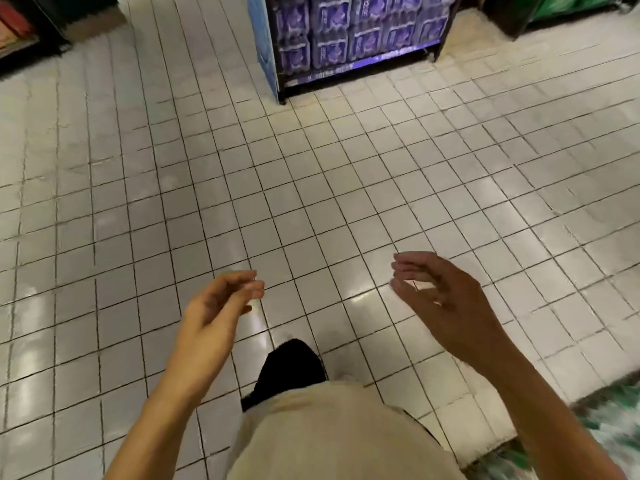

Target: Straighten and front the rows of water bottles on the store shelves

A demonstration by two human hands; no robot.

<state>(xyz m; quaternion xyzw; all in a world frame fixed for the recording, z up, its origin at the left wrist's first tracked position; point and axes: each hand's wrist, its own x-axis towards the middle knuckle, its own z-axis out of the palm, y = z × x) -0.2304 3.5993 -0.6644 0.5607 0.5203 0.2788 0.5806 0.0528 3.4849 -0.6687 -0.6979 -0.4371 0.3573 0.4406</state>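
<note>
1. Tiled floor (pixel 311 188) — pale square tiles with dark grout fill most of the view, and nothing lies between the person and the display.
2. Shelf rack (pixel 440 36) — a dark-framed unit at the far centre, standing on the floor with a blue side panel on its left.
3. Water bottle packs (pixel 349 32) — the task's stock, shrink-wrapped with purple labels and stacked in rows on the rack's lower levels. It is far from both hands, and motion blur leaves the alignment of the rows uncertain.
4. Green-printed goods (pixel 609 431) — a blurred display at the near right edge, just beside the right forearm.
5. Trouser leg and dark shoe (pixel 294 368) — near centre, the shoe planted forward on the floor, which suggests a walking approach.
6. Right hand (pixel 446 299) — raised at near right with fingers (pixel 412 268) loosely extended and slightly apart, holding nothing.
7. Left hand (pixel 218 306) — raised at near left with fingers gently curved and relaxed, holding nothing.
8. Step in hand, judged — closing on the rack. To do it well: stop square to the shelf face, crouch to the low rows, then draw each pack flush to the front edge with labels outward.
</note>
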